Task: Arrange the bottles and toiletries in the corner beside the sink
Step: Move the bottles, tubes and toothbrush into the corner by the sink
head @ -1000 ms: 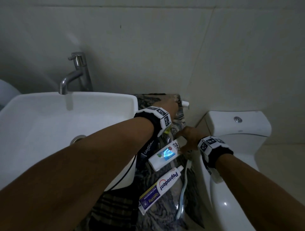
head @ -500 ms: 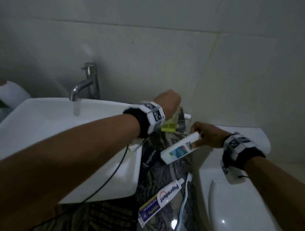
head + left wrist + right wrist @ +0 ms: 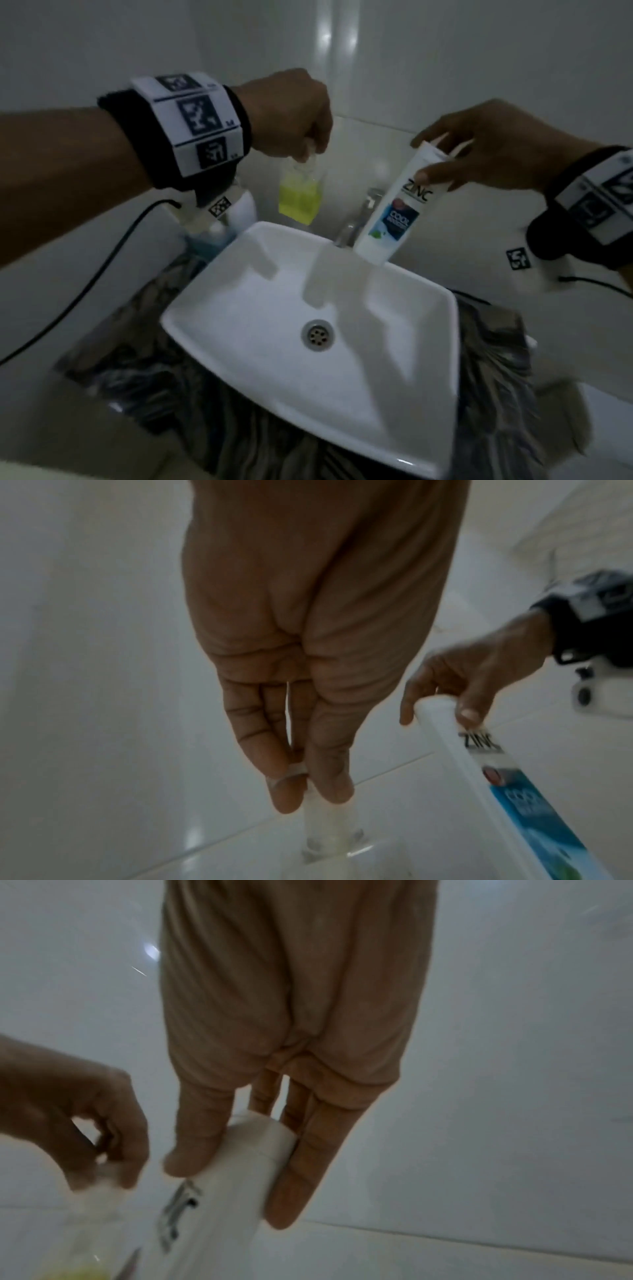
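Note:
My left hand pinches the clear cap of a small bottle of yellow-green liquid, which hangs above the far rim of the white sink. The left wrist view shows my fingertips closed on that clear cap. My right hand grips the top of a white ZINC shampoo bottle, tilted over the sink's back edge by the tap. Seen from the right wrist, thumb and fingers clamp the white bottle.
A dark marbled counter surrounds the sink. A bluish item stands in the corner left of the sink, half hidden by my left wrist. White tiled walls close in behind. A black cable hangs from my left wrist.
Both hands have lifted off the counter by the toilet and swung over the sink, the left with the yellow-green bottle, the right with the ZINC bottle. The view has turned with them.

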